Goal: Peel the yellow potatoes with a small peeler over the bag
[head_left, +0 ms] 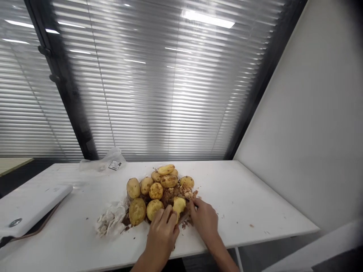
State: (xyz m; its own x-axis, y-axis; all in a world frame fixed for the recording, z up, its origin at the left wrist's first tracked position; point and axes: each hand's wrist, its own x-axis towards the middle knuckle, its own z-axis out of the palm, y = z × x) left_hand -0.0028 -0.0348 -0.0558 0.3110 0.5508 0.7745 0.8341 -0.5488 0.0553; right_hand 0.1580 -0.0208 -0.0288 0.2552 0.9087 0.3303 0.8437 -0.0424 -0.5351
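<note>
My left hand [162, 231] is closed around a partly peeled potato [179, 205], whose pale yellow flesh shows above the fingers. Close by on the right, my right hand [205, 220] pinches a thin, dark tool [195, 206] against the potato's side. Most of this tool is hidden by the fingers, so its exact kind cannot be made out. Just beyond both hands is a heap of potatoes [155, 191], several with brown skin patches. Brown peel scraps [169, 194] lie among them and beside the right hand.
A crumpled white plastic bag [113, 217] lies left of the heap. Farther back is a clear bag [106, 161] with a label. A white device [34, 206] stands at the left of the white table [244, 196]. Blinds rise behind; a wall [300, 124] bounds the right.
</note>
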